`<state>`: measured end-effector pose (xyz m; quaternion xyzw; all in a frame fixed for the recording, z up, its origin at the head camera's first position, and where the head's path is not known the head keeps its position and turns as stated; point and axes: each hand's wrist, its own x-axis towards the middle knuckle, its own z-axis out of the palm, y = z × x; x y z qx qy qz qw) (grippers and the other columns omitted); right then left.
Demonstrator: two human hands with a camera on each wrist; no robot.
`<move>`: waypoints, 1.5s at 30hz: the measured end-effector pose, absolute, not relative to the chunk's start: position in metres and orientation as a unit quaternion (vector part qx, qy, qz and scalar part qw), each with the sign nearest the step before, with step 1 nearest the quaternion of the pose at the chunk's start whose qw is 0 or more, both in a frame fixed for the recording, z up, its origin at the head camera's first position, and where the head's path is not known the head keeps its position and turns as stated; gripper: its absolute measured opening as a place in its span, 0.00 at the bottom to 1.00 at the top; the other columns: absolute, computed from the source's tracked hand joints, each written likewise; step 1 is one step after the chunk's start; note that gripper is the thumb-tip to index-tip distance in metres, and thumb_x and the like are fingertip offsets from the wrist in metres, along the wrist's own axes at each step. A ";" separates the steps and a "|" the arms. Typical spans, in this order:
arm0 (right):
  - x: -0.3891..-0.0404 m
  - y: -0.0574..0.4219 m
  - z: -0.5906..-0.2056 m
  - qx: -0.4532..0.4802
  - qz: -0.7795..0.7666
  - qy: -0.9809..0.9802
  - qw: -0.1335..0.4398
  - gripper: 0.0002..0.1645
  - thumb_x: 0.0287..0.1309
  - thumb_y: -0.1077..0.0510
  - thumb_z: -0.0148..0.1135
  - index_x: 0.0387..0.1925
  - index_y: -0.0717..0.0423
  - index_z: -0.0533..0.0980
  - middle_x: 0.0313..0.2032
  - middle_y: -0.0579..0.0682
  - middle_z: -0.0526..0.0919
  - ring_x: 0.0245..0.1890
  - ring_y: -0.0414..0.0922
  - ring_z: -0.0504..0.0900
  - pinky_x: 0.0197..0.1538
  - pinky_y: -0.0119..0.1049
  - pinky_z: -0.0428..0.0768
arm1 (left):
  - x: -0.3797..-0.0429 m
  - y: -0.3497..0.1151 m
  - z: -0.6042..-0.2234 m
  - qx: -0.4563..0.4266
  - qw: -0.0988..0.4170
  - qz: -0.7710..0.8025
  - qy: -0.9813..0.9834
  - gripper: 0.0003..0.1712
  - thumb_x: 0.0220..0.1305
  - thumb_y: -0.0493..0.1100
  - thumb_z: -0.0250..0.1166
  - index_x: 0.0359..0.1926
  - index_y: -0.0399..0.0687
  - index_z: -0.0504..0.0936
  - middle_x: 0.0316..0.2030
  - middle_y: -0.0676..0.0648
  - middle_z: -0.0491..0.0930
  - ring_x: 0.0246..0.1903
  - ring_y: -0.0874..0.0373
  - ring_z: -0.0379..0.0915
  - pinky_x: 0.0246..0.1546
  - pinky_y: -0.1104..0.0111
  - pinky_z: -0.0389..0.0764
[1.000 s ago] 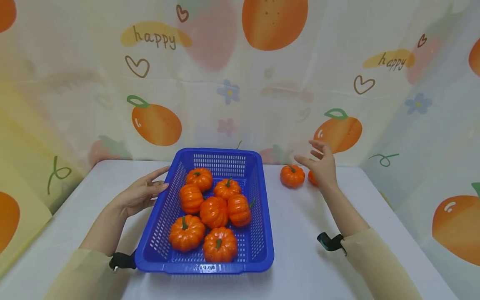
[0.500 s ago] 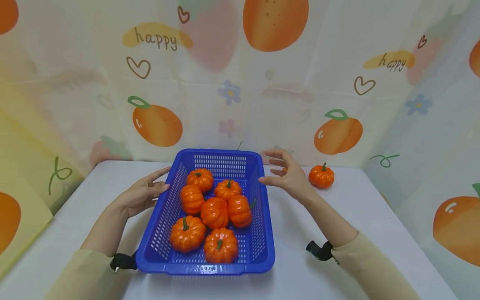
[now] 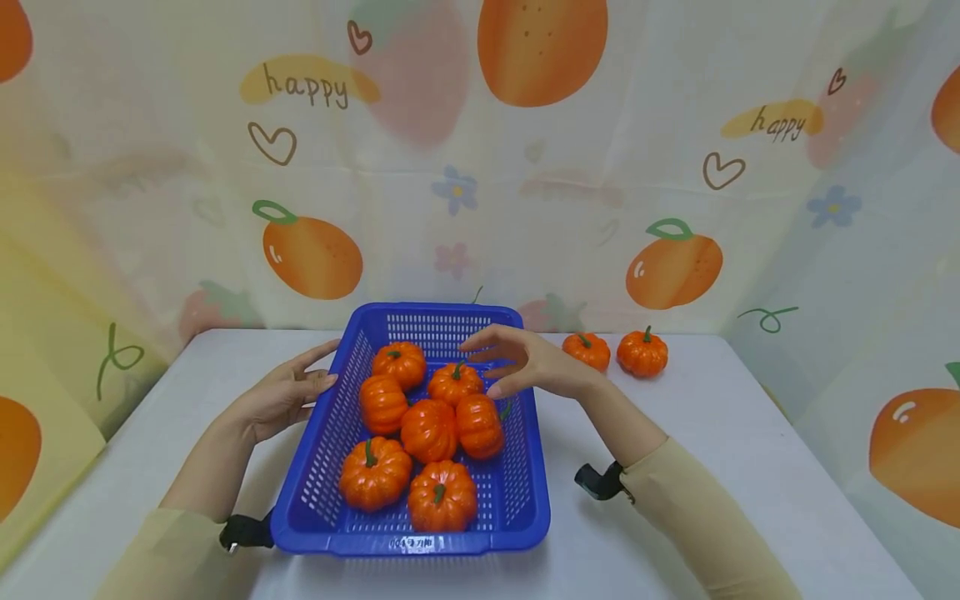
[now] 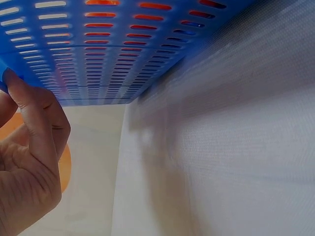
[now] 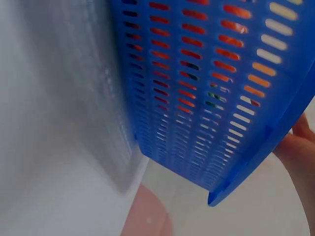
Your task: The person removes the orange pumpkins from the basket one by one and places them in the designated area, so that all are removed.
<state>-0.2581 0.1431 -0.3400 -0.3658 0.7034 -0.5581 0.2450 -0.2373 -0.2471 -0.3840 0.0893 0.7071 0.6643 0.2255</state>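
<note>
A blue plastic basket (image 3: 408, 546) holds several small orange pumpkins with green stems. My left hand (image 3: 277, 398) holds the basket's left rim, its thumb at the edge and its fingers along the outer side; in the left wrist view the left hand (image 4: 34, 152) shows bent fingers at the rim. Over the basket's right part hovers my right hand (image 3: 536, 362), fingers loosely bent and nothing between them. Below its fingertips are a pumpkin (image 3: 454, 385) and another pumpkin lying on its side (image 3: 478, 427). The right wrist view shows part of the right hand (image 5: 300, 152) past the rim.
Two more pumpkins stand on the white table at the back right, a left one (image 3: 587, 351) and a right one (image 3: 642, 353). Behind the table (image 3: 720, 467) hangs a fruit-printed cloth (image 3: 510, 208), with further cloth at both sides.
My right hand has swept left from above the two table pumpkins to over the basket, uncovering both pumpkins. My left hand, the basket and its pumpkins stay in place.
</note>
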 end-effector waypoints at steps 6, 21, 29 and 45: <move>-0.272 0.137 -0.340 -0.398 -0.541 0.680 0.293 0.39 0.52 0.56 0.70 0.64 0.61 0.66 0.67 0.64 0.68 0.72 0.68 0.61 0.70 0.68 0.64 | -0.238 -0.247 -0.384 0.093 0.224 0.664 0.707 0.44 0.74 0.42 0.54 0.79 0.49 0.36 0.39 0.59 0.84 0.37 0.64 0.84 0.42 0.70 0.87; -0.296 0.113 -0.339 -0.424 -0.400 0.683 0.440 0.40 0.47 0.63 0.72 0.62 0.65 0.68 0.66 0.66 0.70 0.69 0.59 0.68 0.68 0.48 0.76 | -0.237 -0.250 -0.385 0.093 0.223 0.663 0.709 0.44 0.75 0.42 0.54 0.79 0.49 0.37 0.40 0.59 0.83 0.38 0.64 0.84 0.42 0.70 0.86; -0.298 0.103 -0.341 -0.410 -0.318 0.718 0.463 0.33 0.43 0.67 0.71 0.56 0.58 0.75 0.57 0.52 0.79 0.61 0.47 0.75 0.68 0.43 0.74 | -0.237 -0.248 -0.385 0.098 0.225 0.662 0.708 0.44 0.75 0.43 0.54 0.79 0.49 0.36 0.40 0.59 0.83 0.39 0.64 0.83 0.44 0.70 0.86; -0.285 0.095 -0.339 -0.395 -0.214 0.770 0.454 0.33 0.42 0.74 0.71 0.49 0.43 0.80 0.56 0.41 0.79 0.58 0.41 0.72 0.55 0.34 0.83 | -0.237 -0.249 -0.385 0.098 0.220 0.663 0.709 0.44 0.75 0.43 0.53 0.79 0.50 0.36 0.40 0.60 0.84 0.39 0.65 0.84 0.44 0.70 0.86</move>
